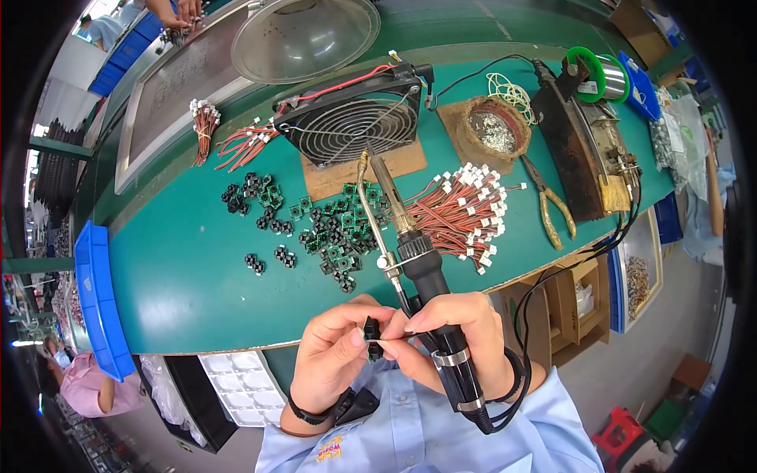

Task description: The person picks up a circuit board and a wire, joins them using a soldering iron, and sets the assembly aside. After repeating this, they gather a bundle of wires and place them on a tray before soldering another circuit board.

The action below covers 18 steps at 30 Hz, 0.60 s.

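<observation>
Head view: how do the hands stand?

"The left hand (335, 356) has its fingers (344, 316) pinching a small black part (371, 326) at the counter's (181, 292) near edge. The right hand (467, 327) is curled round a soldering iron (426, 273), thumb and forefinger close together beside the part; what those tips pinch, I can't tell."

"Where does the iron point?"

"Towards the far edge, a metal tube (370, 209) running alongside its shaft."

"And around it?"

"Black and green pieces (339, 230) heaped mid-counter; to their right, a spread of red-and-black wires (461, 214) with white connectors. Pliers (542, 185) lie nearer the right edge."

"Farther out?"

"A black cooling fan (355, 122) on a brown board (317, 183) towards the far edge, a solder spool (613, 79) by the far right corner, and a blue tray (102, 299) along the left edge."
</observation>
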Each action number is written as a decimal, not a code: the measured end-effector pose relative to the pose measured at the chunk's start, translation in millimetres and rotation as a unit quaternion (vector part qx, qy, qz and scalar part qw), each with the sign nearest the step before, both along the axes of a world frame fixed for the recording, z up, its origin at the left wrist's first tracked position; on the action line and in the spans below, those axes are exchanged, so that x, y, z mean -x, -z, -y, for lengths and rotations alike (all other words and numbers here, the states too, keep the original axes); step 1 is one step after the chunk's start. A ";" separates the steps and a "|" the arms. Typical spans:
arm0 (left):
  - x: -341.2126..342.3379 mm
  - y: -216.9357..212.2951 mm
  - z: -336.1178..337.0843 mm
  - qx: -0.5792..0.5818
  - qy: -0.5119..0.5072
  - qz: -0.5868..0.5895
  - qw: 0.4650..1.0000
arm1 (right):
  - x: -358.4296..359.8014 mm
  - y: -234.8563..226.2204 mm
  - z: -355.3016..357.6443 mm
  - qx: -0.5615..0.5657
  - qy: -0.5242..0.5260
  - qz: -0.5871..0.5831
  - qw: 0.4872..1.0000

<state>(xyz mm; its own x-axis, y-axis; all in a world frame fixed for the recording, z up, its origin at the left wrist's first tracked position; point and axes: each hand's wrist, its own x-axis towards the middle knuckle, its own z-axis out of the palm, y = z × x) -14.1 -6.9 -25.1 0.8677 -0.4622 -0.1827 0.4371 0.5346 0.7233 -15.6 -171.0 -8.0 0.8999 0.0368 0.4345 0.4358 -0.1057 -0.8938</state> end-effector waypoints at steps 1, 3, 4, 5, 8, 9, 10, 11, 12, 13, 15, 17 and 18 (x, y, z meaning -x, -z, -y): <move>-0.1 -0.3 0.0 0.002 0.001 -0.001 1.000 | 0.4 0.1 0.0 0.001 0.001 -0.002 1.000; -0.3 -0.4 0.2 0.003 0.003 -0.003 1.000 | 1.1 0.2 0.2 0.002 0.003 -0.005 1.000; -0.3 -0.4 0.4 0.000 0.001 -0.001 1.000 | 1.2 -0.1 0.4 0.002 0.003 -0.006 1.000; -0.5 -0.4 0.6 -0.003 0.000 0.002 1.000 | 0.9 -0.7 0.9 0.007 0.002 -0.003 1.000; -0.9 -0.2 1.3 -0.005 -0.001 0.006 1.000 | 0.8 -1.2 1.6 0.016 0.002 0.001 1.000; -1.0 -0.2 1.5 -0.003 -0.002 0.007 1.000 | 0.9 -0.4 1.5 0.012 0.001 0.000 1.000; -1.1 -0.2 1.4 -0.001 -0.003 0.009 1.000 | 0.9 0.4 1.2 0.008 0.000 -0.002 1.000; -1.2 0.0 1.3 -0.001 -0.003 0.009 1.000 | 0.9 0.9 1.0 0.004 -0.001 -0.004 1.000; -1.1 0.7 1.0 0.000 -0.004 0.008 1.000 | 0.7 1.1 0.8 0.004 -0.001 -0.004 1.000; -1.1 1.3 0.7 0.002 -0.005 0.007 1.000 | 0.4 1.3 0.6 0.004 0.000 -0.003 1.000; -1.2 1.6 0.7 0.003 -0.006 0.005 1.000 | -0.2 1.5 0.4 0.003 0.000 -0.001 1.000; -1.2 1.6 1.2 0.004 -0.009 0.004 1.000 | -0.1 0.4 0.6 0.005 0.001 -0.004 1.000; -1.1 1.6 1.2 0.004 -0.011 0.003 1.000 | -0.1 -0.4 0.8 0.007 0.001 -0.008 1.000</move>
